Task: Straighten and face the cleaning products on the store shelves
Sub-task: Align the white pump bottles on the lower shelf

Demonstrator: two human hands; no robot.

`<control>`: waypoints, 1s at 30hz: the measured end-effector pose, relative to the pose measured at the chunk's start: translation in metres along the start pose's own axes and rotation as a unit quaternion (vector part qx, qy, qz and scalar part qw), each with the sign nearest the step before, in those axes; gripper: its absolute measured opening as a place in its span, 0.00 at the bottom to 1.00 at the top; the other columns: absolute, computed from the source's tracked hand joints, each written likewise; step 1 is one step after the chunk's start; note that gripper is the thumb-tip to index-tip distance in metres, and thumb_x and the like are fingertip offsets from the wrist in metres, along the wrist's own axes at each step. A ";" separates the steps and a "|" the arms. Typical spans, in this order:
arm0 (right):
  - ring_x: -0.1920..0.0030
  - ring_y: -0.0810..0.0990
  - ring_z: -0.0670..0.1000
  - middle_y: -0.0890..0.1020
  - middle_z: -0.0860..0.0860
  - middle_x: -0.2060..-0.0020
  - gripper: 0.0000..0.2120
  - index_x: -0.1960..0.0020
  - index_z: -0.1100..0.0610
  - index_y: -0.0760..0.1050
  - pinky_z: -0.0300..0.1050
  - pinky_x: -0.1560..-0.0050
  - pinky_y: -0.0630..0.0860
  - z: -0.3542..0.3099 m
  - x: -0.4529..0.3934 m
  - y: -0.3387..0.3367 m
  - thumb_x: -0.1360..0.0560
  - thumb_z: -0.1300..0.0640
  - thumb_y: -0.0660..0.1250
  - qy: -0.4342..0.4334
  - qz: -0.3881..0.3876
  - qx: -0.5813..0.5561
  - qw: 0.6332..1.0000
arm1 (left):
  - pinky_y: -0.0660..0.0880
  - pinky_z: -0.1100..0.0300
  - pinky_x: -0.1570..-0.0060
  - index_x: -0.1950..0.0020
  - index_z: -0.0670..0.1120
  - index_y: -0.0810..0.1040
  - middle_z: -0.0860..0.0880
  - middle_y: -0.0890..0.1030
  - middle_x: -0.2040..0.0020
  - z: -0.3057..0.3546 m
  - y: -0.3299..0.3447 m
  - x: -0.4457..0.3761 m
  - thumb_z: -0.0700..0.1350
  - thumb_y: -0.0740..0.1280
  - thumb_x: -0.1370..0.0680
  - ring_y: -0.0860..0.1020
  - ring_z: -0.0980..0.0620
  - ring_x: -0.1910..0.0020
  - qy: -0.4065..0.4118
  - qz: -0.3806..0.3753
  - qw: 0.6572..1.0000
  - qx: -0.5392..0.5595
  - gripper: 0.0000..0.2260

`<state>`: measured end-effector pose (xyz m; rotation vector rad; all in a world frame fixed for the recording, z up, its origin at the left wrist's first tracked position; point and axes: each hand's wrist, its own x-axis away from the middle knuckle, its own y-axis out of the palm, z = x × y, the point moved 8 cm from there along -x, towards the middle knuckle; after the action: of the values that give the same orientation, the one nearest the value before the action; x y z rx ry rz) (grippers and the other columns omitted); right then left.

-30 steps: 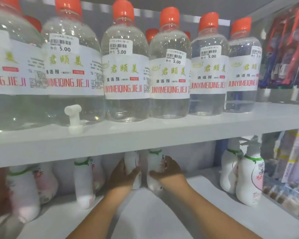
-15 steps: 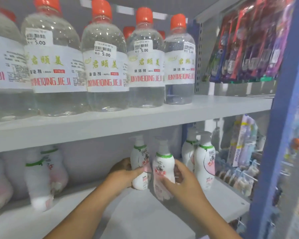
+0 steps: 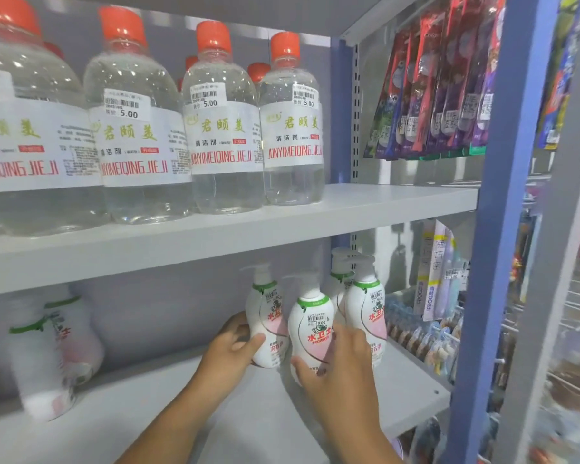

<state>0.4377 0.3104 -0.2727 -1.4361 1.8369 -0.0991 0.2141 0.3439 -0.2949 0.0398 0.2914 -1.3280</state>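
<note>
On the lower shelf [image 3: 181,406] my left hand [image 3: 230,349] grips a white pump bottle with a green collar [image 3: 265,316]. My right hand [image 3: 340,360] grips a second such pump bottle [image 3: 313,326], label facing out, just in front and to the right of the first. Two more pump bottles [image 3: 365,306] stand close to the right of them. Further white pump bottles [image 3: 47,349] stand blurred at the left of this shelf. On the upper shelf [image 3: 215,236] stands a row of clear bottles with orange caps [image 3: 221,128], their labels forward.
A blue upright post [image 3: 496,229] bounds the shelves on the right. Packaged toothbrushes [image 3: 432,88] hang beyond the upper shelf's right end. Small packaged goods [image 3: 432,333] hang on wire hooks to the right of the lower shelf.
The view has swung to the right. Both hands have carried their two pump bottles rightward along the lower shelf, to beside the pair at the right end.
</note>
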 end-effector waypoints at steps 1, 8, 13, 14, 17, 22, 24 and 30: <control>0.39 0.71 0.47 0.67 0.41 0.46 0.29 0.35 0.46 0.71 0.40 0.52 0.70 0.000 0.000 0.000 0.32 0.39 0.75 0.000 0.004 -0.013 1.000 | 0.84 0.50 0.51 0.37 0.51 0.78 0.49 0.86 0.45 0.000 0.003 -0.001 0.37 0.68 0.18 0.85 0.48 0.45 -0.003 -0.004 1.000 0.012 0.14; 0.43 0.74 0.46 0.70 0.42 0.45 0.26 0.35 0.47 0.73 0.45 0.51 0.79 0.008 -0.004 -0.011 0.30 0.47 0.77 -0.012 0.022 -0.055 0.998 | 0.83 0.51 0.48 0.34 0.48 0.77 0.46 0.85 0.41 0.009 0.039 -0.006 0.37 0.65 0.17 0.85 0.48 0.43 -0.039 -0.084 0.995 0.034 0.13; 0.41 0.75 0.45 0.72 0.42 0.41 0.31 0.30 0.46 0.70 0.42 0.49 0.77 0.015 -0.004 -0.016 0.29 0.44 0.76 0.010 0.028 -0.028 0.999 | 0.82 0.52 0.41 0.34 0.51 0.76 0.51 0.85 0.40 0.014 0.060 -0.008 0.39 0.65 0.16 0.84 0.53 0.42 -0.050 -0.108 0.992 0.032 0.12; 0.40 0.75 0.45 0.73 0.41 0.40 0.32 0.28 0.45 0.69 0.43 0.48 0.77 0.016 -0.004 -0.018 0.29 0.42 0.76 0.015 0.035 -0.017 0.999 | 0.82 0.53 0.42 0.34 0.52 0.76 0.52 0.85 0.40 0.014 0.063 -0.007 0.39 0.65 0.16 0.84 0.54 0.42 -0.048 -0.109 0.992 0.034 0.12; 0.38 0.74 0.45 0.74 0.39 0.39 0.31 0.29 0.44 0.69 0.43 0.50 0.76 0.018 -0.001 -0.021 0.28 0.37 0.74 0.025 0.053 0.020 0.998 | 0.81 0.55 0.42 0.34 0.54 0.77 0.54 0.85 0.40 0.013 0.067 -0.004 0.41 0.64 0.15 0.83 0.54 0.40 -0.037 -0.104 0.993 0.034 0.12; 0.41 0.75 0.46 0.71 0.41 0.43 0.29 0.31 0.45 0.71 0.40 0.57 0.71 0.023 -0.001 -0.016 0.28 0.37 0.74 0.034 0.056 0.030 0.997 | 0.81 0.48 0.39 0.34 0.54 0.77 0.53 0.85 0.41 0.013 0.066 0.001 0.41 0.64 0.15 0.83 0.46 0.41 -0.019 -0.076 0.997 0.019 0.13; 0.39 0.75 0.47 0.72 0.42 0.42 0.30 0.31 0.47 0.72 0.43 0.53 0.75 0.024 -0.003 -0.014 0.28 0.37 0.74 0.029 0.050 0.041 0.997 | 0.79 0.45 0.38 0.34 0.53 0.78 0.52 0.86 0.41 0.015 0.066 0.003 0.41 0.64 0.15 0.83 0.46 0.42 -0.016 -0.065 0.998 0.021 0.12; 0.46 0.77 0.40 0.73 0.37 0.44 0.23 0.36 0.42 0.73 0.40 0.53 0.76 0.026 -0.009 -0.032 0.27 0.35 0.71 -0.005 0.025 -0.018 1.000 | 0.78 0.57 0.42 0.38 0.61 0.75 0.58 0.83 0.39 0.027 0.057 0.021 0.49 0.70 0.19 0.82 0.59 0.42 0.010 0.007 1.000 -0.009 0.12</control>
<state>0.4791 0.3166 -0.2705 -1.4122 1.8738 -0.0329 0.2784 0.3330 -0.2818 0.0403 0.3195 -1.3111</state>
